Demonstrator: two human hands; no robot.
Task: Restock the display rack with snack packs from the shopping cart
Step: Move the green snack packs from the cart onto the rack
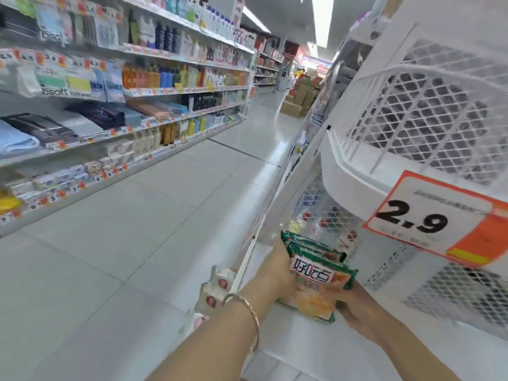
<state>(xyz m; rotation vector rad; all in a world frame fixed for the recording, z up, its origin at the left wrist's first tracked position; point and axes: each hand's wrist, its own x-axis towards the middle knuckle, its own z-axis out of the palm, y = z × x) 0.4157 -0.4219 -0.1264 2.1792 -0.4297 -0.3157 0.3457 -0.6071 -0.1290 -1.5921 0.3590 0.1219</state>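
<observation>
Observed at lower centre: stack of green snack packs, at least 2, white label panel facing up. Held between both hands in front of the lowest tier of the white display rack, over its pale base; cannot tell whether touching it.

Gripped along the left edge by the left hand, with fingers wrapped behind the stack and mostly hidden. Gripped at the lower right corner by the right hand, with fingers curled round it.

Noted a thin metal bracelet on the left wrist. Noted an orange and white price sign reading 2.9, fixed to the rim of the mesh basket tier above the packs.

Seen through the lower mesh: more packaged goods, too blurred to identify. Recorded just beside the left forearm: white packs with red marks, low at the rack's aisle side.

Across the tiled floor: long shelving with bottles, folded towels and orange price tags. Far down the aisle: cardboard boxes.
</observation>
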